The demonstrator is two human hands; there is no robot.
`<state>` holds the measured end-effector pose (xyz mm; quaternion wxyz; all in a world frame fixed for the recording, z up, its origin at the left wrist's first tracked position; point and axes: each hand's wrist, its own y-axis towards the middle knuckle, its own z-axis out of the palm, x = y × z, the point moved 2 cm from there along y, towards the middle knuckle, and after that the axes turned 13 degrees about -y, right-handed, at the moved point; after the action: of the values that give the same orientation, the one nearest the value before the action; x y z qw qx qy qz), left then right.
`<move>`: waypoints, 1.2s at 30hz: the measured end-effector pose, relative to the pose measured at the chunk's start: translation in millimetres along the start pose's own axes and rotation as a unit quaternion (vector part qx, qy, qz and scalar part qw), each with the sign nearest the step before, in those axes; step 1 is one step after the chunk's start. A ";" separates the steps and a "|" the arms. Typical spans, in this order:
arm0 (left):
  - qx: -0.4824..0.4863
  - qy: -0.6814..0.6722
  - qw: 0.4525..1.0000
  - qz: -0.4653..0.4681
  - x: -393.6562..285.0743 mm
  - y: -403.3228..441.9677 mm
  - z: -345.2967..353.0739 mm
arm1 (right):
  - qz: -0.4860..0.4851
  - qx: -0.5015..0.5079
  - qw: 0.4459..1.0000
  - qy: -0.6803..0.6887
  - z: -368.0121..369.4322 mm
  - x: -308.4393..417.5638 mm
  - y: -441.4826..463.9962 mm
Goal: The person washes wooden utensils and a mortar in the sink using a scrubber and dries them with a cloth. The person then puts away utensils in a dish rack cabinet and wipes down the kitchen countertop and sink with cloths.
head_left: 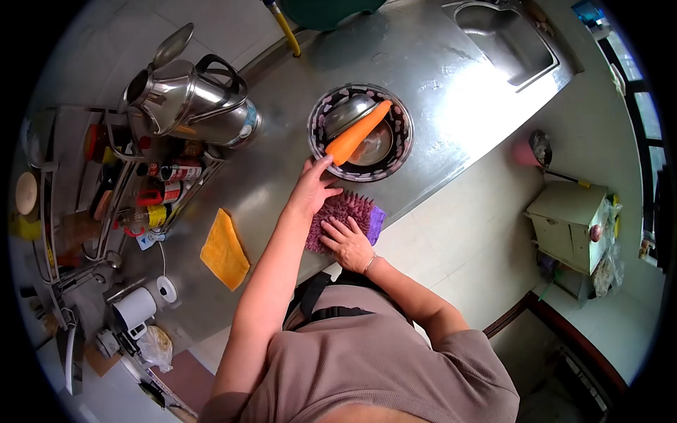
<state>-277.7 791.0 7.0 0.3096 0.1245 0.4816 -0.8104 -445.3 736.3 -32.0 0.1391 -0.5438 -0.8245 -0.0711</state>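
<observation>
A dark patterned bowl (407, 144) stands on the steel counter, and an orange carrot (360, 132) lies slanted in it, next to a smaller metal bowl (345, 113). At the near-left rim, my left hand (312, 189) reaches toward the carrot's thick end with fingers apart; whether it touches the carrot or only the rim I cannot tell. Its thumb is close to a shaggy purple-brown chenille cloth (350, 206) with a smooth violet side. My right hand (348, 243) rests on that cloth, fingers spread.
Left of my arm lies a yellow cloth (226, 250). A steel jug (194, 99) stands at the back left, above a rack of bottles (155, 194). At the far right is a sink (508, 42). The counter's edge (451, 169) runs along my right side.
</observation>
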 end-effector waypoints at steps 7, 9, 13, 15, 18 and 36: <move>0.001 -0.051 0.999 -0.012 5.1 29.2 12.4 | 0.011 0.009 1.000 0.009 -1.8 -4.3 2.9; -0.011 -0.045 0.999 -0.004 5.7 31.7 12.6 | 0.021 -0.001 1.000 0.013 -1.6 -8.0 7.8; -0.074 -0.043 0.996 -0.002 0.7 35.5 16.1 | 0.045 -0.014 0.999 -0.002 -5.4 -33.0 20.6; -0.045 -0.041 0.998 -0.024 -9.2 35.8 10.3 | 0.058 -0.026 0.998 -0.006 -8.0 -53.1 23.5; -0.021 -0.128 0.983 -0.127 -21.1 41.4 -4.3 | 0.090 -0.024 0.995 -0.036 -13.5 -88.6 27.6; -0.085 -0.166 0.981 0.050 -16.0 -180.2 -220.4 | 0.138 -0.033 0.989 -0.043 -3.5 -28.2 68.2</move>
<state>-398.5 1048.2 30.4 0.4346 -0.0145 0.4835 -0.7597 -371.9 737.8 -39.7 0.0940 -0.6590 -0.7443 -0.0546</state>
